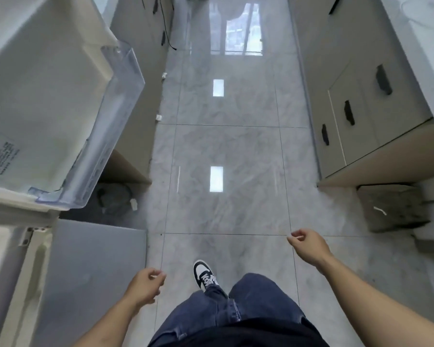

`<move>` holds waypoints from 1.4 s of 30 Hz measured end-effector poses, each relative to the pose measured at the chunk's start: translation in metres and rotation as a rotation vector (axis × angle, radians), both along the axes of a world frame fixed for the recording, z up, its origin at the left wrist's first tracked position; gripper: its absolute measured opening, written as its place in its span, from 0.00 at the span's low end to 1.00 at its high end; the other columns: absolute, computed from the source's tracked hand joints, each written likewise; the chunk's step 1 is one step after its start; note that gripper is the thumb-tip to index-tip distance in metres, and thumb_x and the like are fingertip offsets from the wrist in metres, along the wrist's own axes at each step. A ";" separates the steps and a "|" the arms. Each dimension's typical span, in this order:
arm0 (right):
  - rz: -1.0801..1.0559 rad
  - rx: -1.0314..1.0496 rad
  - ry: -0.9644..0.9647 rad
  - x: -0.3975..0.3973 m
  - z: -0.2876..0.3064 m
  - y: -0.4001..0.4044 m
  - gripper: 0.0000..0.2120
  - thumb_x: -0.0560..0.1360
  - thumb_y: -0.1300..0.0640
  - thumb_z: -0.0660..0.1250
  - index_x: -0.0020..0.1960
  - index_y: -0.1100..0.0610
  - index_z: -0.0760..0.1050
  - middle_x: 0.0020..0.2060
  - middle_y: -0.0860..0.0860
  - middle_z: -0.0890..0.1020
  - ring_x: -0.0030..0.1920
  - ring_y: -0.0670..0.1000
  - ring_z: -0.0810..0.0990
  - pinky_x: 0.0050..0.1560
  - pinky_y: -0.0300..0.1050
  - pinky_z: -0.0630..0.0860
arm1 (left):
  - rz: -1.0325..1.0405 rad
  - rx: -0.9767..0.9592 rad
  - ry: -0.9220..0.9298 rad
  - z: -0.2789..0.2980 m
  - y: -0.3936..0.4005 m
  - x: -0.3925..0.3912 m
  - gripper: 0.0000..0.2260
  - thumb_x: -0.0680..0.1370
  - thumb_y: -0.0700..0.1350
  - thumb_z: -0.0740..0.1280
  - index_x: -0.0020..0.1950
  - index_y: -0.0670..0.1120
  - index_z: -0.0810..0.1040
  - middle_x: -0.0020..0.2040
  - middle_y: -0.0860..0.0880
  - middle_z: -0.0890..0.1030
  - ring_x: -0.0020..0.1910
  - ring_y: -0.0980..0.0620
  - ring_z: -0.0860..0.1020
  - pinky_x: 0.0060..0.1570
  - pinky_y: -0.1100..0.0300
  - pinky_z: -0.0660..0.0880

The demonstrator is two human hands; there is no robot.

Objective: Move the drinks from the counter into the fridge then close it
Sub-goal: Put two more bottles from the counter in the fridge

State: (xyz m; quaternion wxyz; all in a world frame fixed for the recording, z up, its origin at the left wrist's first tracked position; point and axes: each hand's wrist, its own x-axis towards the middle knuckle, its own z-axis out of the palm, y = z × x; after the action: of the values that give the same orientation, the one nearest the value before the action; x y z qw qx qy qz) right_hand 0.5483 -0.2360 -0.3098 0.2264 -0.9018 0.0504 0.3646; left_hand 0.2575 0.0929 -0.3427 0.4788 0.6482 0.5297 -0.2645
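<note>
The fridge door stands open at the left, its clear plastic door shelf holding nothing that I can see. No drinks show in the head view. My left hand hangs low near the fridge's lower grey door, fingers loosely curled, holding nothing. My right hand is out to the right over the floor, also loosely curled and without anything in it. The counter top shows only as a pale strip at the far right edge.
A glossy grey tiled floor runs ahead between beige cabinets with dark handles on the right and cabinets on the left. A rough stone block sits at the right cabinet's end. My jeans and one black-and-white shoe are below.
</note>
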 end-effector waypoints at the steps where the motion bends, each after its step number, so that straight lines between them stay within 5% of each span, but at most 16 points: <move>1: -0.026 -0.015 0.014 -0.004 -0.002 -0.004 0.12 0.77 0.48 0.68 0.56 0.55 0.79 0.50 0.53 0.83 0.52 0.54 0.81 0.54 0.48 0.76 | 0.010 -0.006 0.005 -0.002 0.008 0.003 0.04 0.80 0.48 0.66 0.50 0.49 0.78 0.46 0.46 0.83 0.37 0.48 0.79 0.36 0.58 0.75; 9: -0.212 -0.042 0.140 -0.007 -0.023 -0.024 0.09 0.77 0.51 0.70 0.51 0.56 0.79 0.48 0.52 0.83 0.50 0.54 0.81 0.55 0.49 0.77 | 0.075 0.023 0.094 -0.019 0.064 0.058 0.06 0.80 0.44 0.67 0.48 0.41 0.79 0.43 0.43 0.82 0.34 0.47 0.77 0.34 0.59 0.72; 12: -0.274 -0.052 0.177 0.010 -0.034 -0.029 0.05 0.76 0.52 0.70 0.43 0.53 0.78 0.43 0.49 0.83 0.46 0.51 0.81 0.51 0.48 0.78 | 0.124 0.049 0.080 -0.020 0.072 0.104 0.06 0.80 0.45 0.67 0.46 0.44 0.78 0.43 0.44 0.82 0.35 0.47 0.77 0.35 0.59 0.72; 17: -0.312 -0.061 0.209 0.091 -0.048 -0.029 0.15 0.76 0.58 0.70 0.31 0.56 0.73 0.26 0.45 0.77 0.31 0.48 0.73 0.36 0.44 0.69 | 0.164 0.067 0.015 -0.008 0.077 0.201 0.06 0.81 0.47 0.66 0.49 0.46 0.78 0.45 0.46 0.83 0.40 0.47 0.79 0.39 0.57 0.76; 22: -0.203 -0.054 0.225 0.218 -0.031 0.004 0.12 0.77 0.53 0.67 0.37 0.56 0.75 0.27 0.49 0.74 0.30 0.52 0.72 0.33 0.43 0.73 | 0.282 0.052 0.014 0.012 0.065 0.261 0.08 0.81 0.45 0.66 0.47 0.42 0.78 0.44 0.43 0.83 0.32 0.49 0.75 0.35 0.60 0.72; 28: -0.072 0.117 0.100 0.366 -0.018 0.096 0.10 0.78 0.53 0.68 0.42 0.58 0.80 0.31 0.51 0.77 0.35 0.52 0.75 0.42 0.48 0.74 | 0.461 0.047 0.052 0.025 0.048 0.299 0.07 0.79 0.43 0.67 0.45 0.41 0.79 0.40 0.41 0.84 0.30 0.48 0.74 0.34 0.60 0.70; 33: 0.056 0.174 0.099 0.440 -0.015 0.167 0.10 0.77 0.52 0.68 0.41 0.57 0.79 0.29 0.47 0.75 0.31 0.49 0.73 0.38 0.44 0.72 | 0.552 0.067 0.060 0.032 0.052 0.326 0.09 0.78 0.36 0.68 0.38 0.36 0.77 0.35 0.37 0.81 0.31 0.45 0.77 0.35 0.61 0.72; 37: 0.146 0.148 0.107 0.479 -0.020 0.208 0.09 0.77 0.52 0.68 0.43 0.56 0.80 0.28 0.47 0.76 0.31 0.49 0.74 0.36 0.43 0.72 | 0.563 -0.003 0.075 0.026 0.076 0.359 0.13 0.78 0.29 0.64 0.33 0.37 0.74 0.37 0.40 0.78 0.47 0.41 0.75 0.40 0.60 0.69; 42: 0.206 0.079 0.076 0.523 -0.026 0.248 0.10 0.76 0.53 0.69 0.41 0.58 0.80 0.21 0.44 0.74 0.25 0.48 0.71 0.33 0.41 0.70 | 0.692 0.001 0.089 0.005 0.125 0.406 0.18 0.75 0.27 0.67 0.26 0.38 0.74 0.36 0.35 0.80 0.37 0.43 0.75 0.31 0.68 0.71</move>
State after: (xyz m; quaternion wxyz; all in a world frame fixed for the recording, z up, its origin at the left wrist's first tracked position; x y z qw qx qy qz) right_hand 1.0715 0.0117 -0.3356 0.2209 -0.8781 -0.0482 0.4218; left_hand 0.6635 0.2176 -0.3375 0.5163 0.4180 0.7386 -0.1143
